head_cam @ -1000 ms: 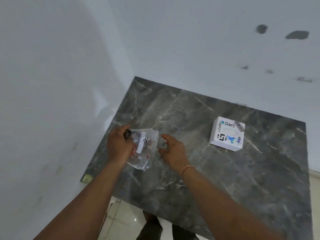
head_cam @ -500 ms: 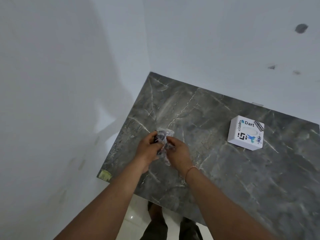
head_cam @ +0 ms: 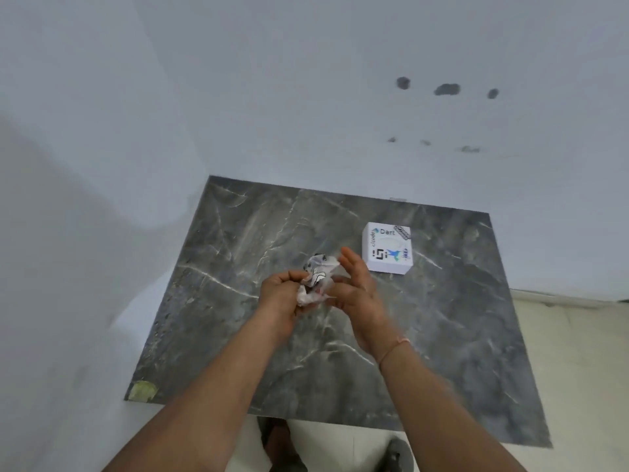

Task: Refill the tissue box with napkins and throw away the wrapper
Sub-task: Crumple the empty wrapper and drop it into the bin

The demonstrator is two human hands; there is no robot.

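A crumpled clear plastic wrapper [head_cam: 316, 279] with printed labels is bunched between my two hands above the grey marble table [head_cam: 442, 335]. My left hand [head_cam: 280, 294] is closed around its lower left part. My right hand [head_cam: 355, 287] presses against its right side, fingers straight and pointing up. The white tissue box [head_cam: 388, 248], printed with "Dart" and a blue bird, stands on the table just beyond my right hand, not touched.
The table sits in a corner between two white walls [head_cam: 102, 199]. A yellowish sticker [head_cam: 144, 390] marks its near left corner. Pale floor tiles [head_cam: 578, 369] lie to the right, and my feet [head_cam: 282, 447] show below the front edge.
A second ago the wrapper hung flat from my left hand with the right hand apart. Both hands have since come together and scrunched it into a ball, a little nearer the box.
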